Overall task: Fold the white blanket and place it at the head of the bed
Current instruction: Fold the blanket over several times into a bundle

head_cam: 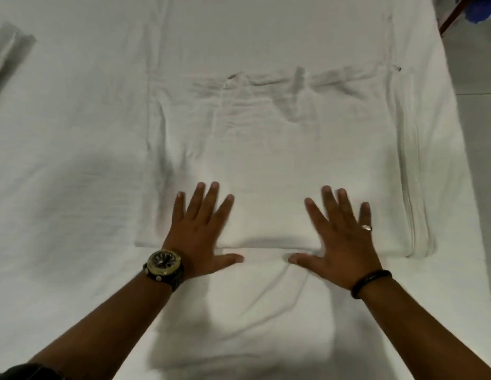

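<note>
The white blanket (274, 154) lies folded into a rough rectangle on the white bed (60, 187), in the middle of the view. Its layered edges show along the right side, and wrinkles cross its far part. My left hand (200, 229), with a wristwatch, lies flat and spread on the blanket's near left part, thumb over the near edge. My right hand (343, 234), with a ring and a dark wristband, lies flat on the near right part in the same way. Neither hand grips the cloth.
The bed's right edge runs diagonally past a grey tiled floor (477, 105). A dark red wooden piece (452, 15) and something blue (485, 9) sit at the top right. A folded white cloth edge (8, 53) lies at the far left.
</note>
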